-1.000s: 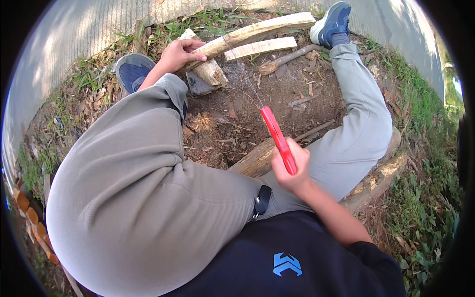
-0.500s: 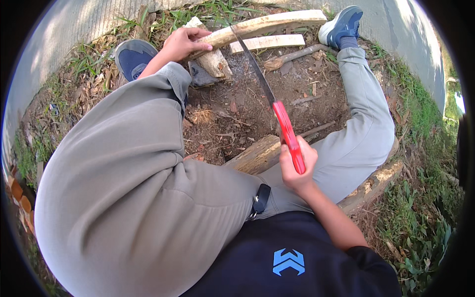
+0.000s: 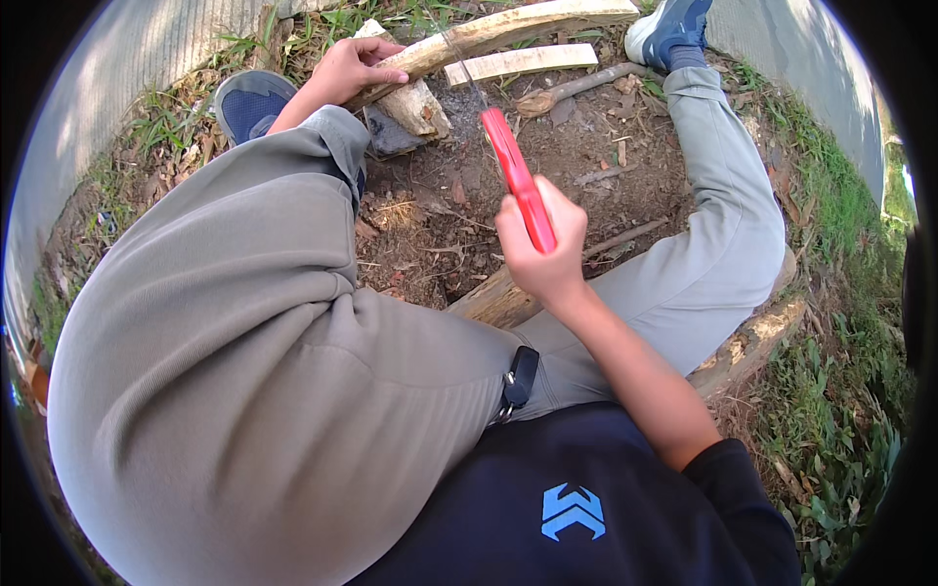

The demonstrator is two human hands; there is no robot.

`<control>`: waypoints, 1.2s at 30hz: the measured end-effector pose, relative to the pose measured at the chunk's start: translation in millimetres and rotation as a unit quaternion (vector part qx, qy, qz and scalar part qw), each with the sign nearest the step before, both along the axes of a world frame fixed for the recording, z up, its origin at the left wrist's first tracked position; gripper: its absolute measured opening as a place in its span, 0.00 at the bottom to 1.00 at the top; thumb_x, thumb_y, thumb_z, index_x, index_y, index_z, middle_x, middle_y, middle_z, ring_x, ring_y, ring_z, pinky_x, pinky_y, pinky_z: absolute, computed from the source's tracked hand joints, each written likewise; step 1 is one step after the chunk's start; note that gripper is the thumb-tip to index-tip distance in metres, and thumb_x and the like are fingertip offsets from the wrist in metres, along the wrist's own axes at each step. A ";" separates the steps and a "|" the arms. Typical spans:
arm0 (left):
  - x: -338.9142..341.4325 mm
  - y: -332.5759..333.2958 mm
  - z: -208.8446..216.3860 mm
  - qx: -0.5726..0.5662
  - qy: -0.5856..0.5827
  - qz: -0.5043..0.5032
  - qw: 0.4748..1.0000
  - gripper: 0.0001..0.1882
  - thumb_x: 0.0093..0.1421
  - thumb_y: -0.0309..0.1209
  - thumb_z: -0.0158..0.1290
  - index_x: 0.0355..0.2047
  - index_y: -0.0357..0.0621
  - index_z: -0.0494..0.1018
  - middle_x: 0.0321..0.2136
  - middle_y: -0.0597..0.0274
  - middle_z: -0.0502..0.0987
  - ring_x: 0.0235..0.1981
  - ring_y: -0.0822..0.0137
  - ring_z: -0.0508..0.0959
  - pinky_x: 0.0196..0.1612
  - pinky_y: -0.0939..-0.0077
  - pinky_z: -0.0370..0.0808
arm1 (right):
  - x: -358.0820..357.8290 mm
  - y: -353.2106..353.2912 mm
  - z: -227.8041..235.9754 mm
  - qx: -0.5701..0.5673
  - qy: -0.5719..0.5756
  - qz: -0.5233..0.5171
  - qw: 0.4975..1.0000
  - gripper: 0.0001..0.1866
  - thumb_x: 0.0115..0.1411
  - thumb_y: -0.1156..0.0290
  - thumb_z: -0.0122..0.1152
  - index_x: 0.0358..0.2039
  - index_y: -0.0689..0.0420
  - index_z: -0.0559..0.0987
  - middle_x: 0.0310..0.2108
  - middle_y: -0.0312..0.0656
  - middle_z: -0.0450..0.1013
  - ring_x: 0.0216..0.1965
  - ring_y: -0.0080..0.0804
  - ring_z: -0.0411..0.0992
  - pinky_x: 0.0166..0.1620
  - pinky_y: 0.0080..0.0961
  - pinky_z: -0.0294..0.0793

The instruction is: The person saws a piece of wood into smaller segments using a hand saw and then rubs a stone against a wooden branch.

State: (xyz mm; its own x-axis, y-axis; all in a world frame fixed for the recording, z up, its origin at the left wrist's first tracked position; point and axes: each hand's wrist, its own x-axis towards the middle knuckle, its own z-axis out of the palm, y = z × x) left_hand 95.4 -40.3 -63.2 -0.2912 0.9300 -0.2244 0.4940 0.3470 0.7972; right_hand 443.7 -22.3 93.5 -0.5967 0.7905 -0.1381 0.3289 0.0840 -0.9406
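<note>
Red was the saw (image 3: pixel 505 146) we spotted, held tight in the right hand (image 3: pixel 564 240). Its blade (image 3: pixel 470 77) crossed the long stick (image 3: pixel 523 28). The left hand (image 3: pixel 349 70) pinched the stick's left end, over a wood block (image 3: pixel 420 109). A pale strip (image 3: pixel 525 63) lay just beside the stick.

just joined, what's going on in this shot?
A seated person has a red-handled saw in the right hand, its blade across a long curved piece of wood. The left hand holds that piece near its left end, where it crosses a wood block. A shorter pale strip lies alongside. Cut depth isn't visible.
</note>
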 end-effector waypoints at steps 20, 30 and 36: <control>-2.9 -11.2 3.0 -0.027 -0.017 0.014 0.999 0.31 0.48 0.49 0.75 0.51 0.53 0.84 0.38 0.62 0.87 0.41 0.68 0.84 0.49 0.71 0.77 | 59.4 -7.0 55.7 0.027 -0.053 0.042 0.997 0.05 0.55 0.79 0.61 0.24 0.60 0.73 0.15 0.36 0.66 0.13 0.21 0.67 0.21 0.24 0.66; -4.9 -11.0 -4.6 -0.030 -0.027 0.020 0.999 0.31 0.47 0.47 0.76 0.51 0.49 0.84 0.39 0.61 0.87 0.40 0.70 0.83 0.48 0.72 0.77 | 31.4 -15.1 30.3 0.009 -0.033 0.008 0.999 0.06 0.55 0.78 0.62 0.25 0.61 0.74 0.15 0.38 0.68 0.16 0.22 0.68 0.23 0.26 0.67; -2.7 -3.2 5.3 -0.034 -0.016 0.008 0.999 0.29 0.51 0.40 0.74 0.51 0.41 0.83 0.41 0.60 0.86 0.42 0.71 0.82 0.51 0.73 0.76 | 7.5 -21.7 12.0 -0.007 -0.012 -0.001 1.000 0.07 0.56 0.77 0.62 0.25 0.60 0.72 0.15 0.39 0.66 0.15 0.23 0.67 0.22 0.25 0.67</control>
